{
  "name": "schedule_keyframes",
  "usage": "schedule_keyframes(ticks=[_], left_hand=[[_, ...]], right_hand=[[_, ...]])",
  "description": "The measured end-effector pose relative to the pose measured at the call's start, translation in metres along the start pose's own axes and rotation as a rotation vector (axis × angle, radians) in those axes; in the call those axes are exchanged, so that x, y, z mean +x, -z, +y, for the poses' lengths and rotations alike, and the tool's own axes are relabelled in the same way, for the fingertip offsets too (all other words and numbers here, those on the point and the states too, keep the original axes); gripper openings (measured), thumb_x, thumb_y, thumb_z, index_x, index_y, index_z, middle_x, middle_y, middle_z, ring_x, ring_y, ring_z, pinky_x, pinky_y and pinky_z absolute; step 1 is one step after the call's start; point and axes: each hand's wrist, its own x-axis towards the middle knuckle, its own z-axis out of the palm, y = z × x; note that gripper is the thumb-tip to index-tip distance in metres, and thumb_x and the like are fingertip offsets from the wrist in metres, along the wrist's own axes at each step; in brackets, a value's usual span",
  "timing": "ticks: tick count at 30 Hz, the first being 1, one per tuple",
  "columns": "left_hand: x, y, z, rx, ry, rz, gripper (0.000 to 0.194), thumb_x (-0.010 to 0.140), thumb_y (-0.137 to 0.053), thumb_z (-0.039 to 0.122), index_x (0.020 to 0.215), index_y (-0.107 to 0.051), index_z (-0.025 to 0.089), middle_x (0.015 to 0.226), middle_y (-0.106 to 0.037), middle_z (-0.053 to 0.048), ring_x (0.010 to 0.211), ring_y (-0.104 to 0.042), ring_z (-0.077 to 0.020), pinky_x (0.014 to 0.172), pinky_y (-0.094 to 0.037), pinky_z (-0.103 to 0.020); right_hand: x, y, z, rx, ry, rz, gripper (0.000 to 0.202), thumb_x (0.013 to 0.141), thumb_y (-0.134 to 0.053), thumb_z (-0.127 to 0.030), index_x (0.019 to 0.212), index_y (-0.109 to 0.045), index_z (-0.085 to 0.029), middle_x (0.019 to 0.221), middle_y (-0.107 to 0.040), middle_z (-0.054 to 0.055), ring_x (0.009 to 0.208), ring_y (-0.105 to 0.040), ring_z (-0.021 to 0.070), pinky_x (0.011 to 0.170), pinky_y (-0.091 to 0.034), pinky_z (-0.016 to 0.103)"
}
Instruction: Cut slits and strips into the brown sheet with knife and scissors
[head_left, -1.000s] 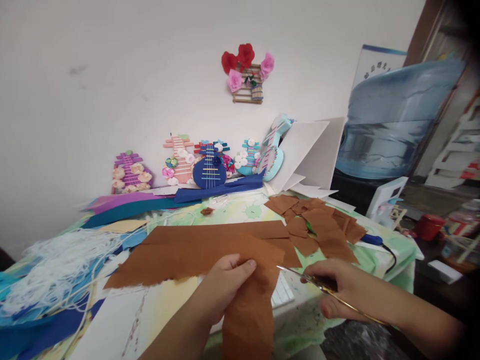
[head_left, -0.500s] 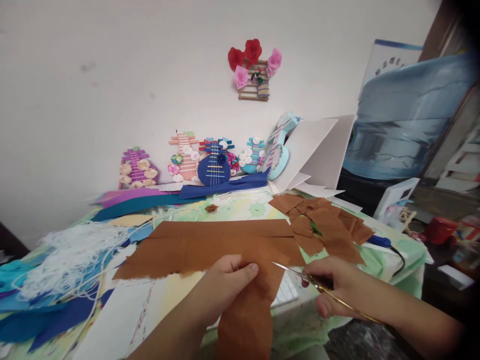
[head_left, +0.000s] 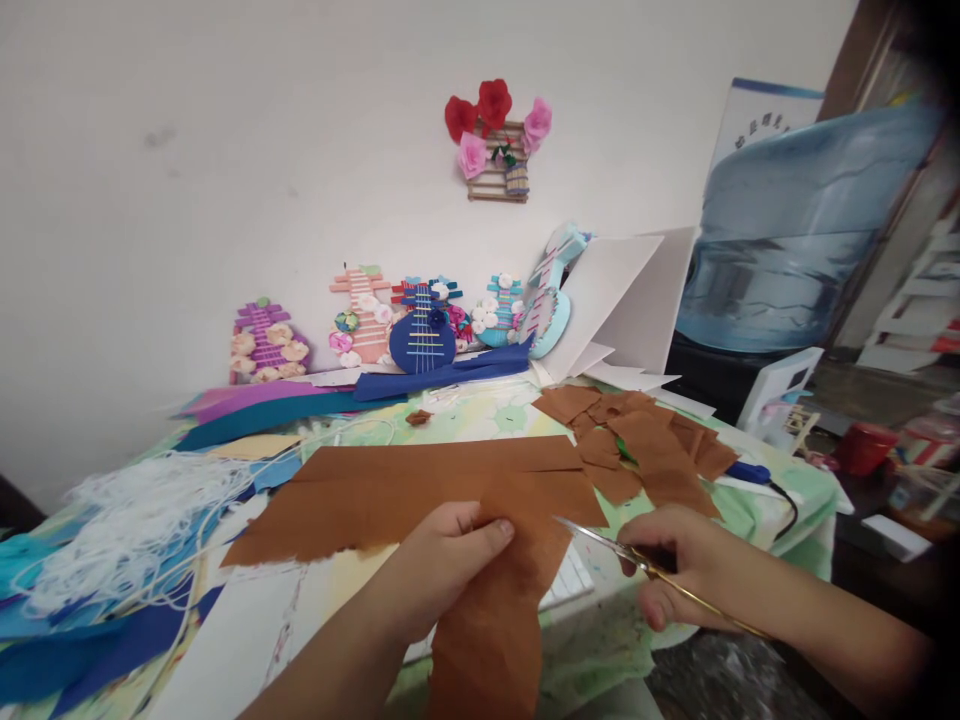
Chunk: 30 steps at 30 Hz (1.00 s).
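My left hand (head_left: 461, 560) pinches a strip of brown fabric (head_left: 487, 640) between thumb and fingers; its lower end hangs over the table's front edge. In my right hand (head_left: 679, 565) is a pair of scissors (head_left: 637, 560) with gold handles, fingers wrapped round them. The scissors' tips point left, close to the strip's right edge. Whether the blades touch the fabric I cannot tell. Behind the strip, a wide brown fabric piece (head_left: 360, 500) lies flat on the table. Cut brown pieces (head_left: 667, 460) are heaped at the right.
White cord (head_left: 127, 530) lies tangled over blue fabric at the left. Several decorated lute-shaped crafts, among them a dark blue one (head_left: 422, 340), lean on the wall. White boards (head_left: 600, 300) and a big water bottle (head_left: 795, 240) stand at the right. A blue-handled tool (head_left: 748, 472) lies near the heap.
My right hand has shifted slightly right with the scissors, drawing their tips a little away from my left hand. The whole view has drifted a little. My left hand keeps its hold on the fabric.
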Motion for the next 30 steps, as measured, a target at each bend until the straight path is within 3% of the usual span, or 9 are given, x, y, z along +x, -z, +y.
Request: schedule_keyframes(ticks=[5, 9, 16, 22, 30], left_hand=[[-0.001, -0.002, 0.001, -0.03, 0.008, -0.107, 0.021, 0.062, -0.068, 0.032, 0.073, -0.067, 0.015, 0.068, -0.066, -0.003, 0.066, -0.061, -0.0182, 0.054, -0.043, -0.021], [0.001, -0.002, 0.0, -0.041, 0.033, -0.12, 0.024, 0.061, -0.068, 0.035, 0.075, -0.067, 0.015, 0.067, -0.066, -0.003, 0.069, -0.061, -0.0198, 0.057, -0.043, -0.023], [0.007, 0.004, -0.006, -0.105, 0.022, -0.126, 0.026, 0.062, -0.069, 0.035, 0.077, -0.067, 0.014, 0.068, -0.066, -0.004, 0.067, -0.06, -0.0178, 0.058, -0.043, -0.022], [0.01, 0.004, -0.008, -0.134, 0.028, -0.146, 0.025, 0.06, -0.071, 0.035, 0.076, -0.067, 0.015, 0.067, -0.066, -0.003, 0.066, -0.06, -0.016, 0.058, -0.043, -0.02], [0.017, 0.006, -0.013, -0.218, 0.012, -0.09, 0.025, 0.059, -0.073, 0.032, 0.076, -0.067, 0.016, 0.069, -0.067, -0.002, 0.066, -0.061, -0.0159, 0.06, -0.046, -0.02]], right_hand=[[-0.005, 0.001, 0.001, 0.063, 0.028, 0.027, 0.036, 0.056, -0.065, -0.05, 0.069, -0.06, -0.016, 0.056, -0.046, -0.003, 0.05, -0.035, 0.0093, 0.043, -0.025, 0.02], [-0.003, 0.001, 0.0, 0.049, 0.026, 0.04, 0.042, 0.054, -0.065, -0.053, 0.074, -0.062, -0.016, 0.06, -0.05, -0.002, 0.052, -0.039, 0.0103, 0.044, -0.028, 0.02], [0.003, 0.005, -0.006, -0.185, 0.012, -0.008, 0.043, 0.058, -0.063, -0.054, 0.078, -0.059, -0.016, 0.063, -0.05, -0.001, 0.056, -0.042, 0.0117, 0.048, -0.028, 0.021], [0.011, 0.001, -0.005, -0.417, 0.008, 0.069, 0.04, 0.059, -0.062, -0.056, 0.068, -0.054, -0.018, 0.058, -0.048, -0.002, 0.052, -0.039, 0.0108, 0.048, -0.024, 0.022], [0.014, 0.0, 0.004, -0.55, -0.027, 0.139, 0.05, 0.059, -0.055, -0.065, 0.077, -0.056, -0.019, 0.068, -0.057, 0.003, 0.061, -0.047, 0.0162, 0.052, -0.026, 0.025]])
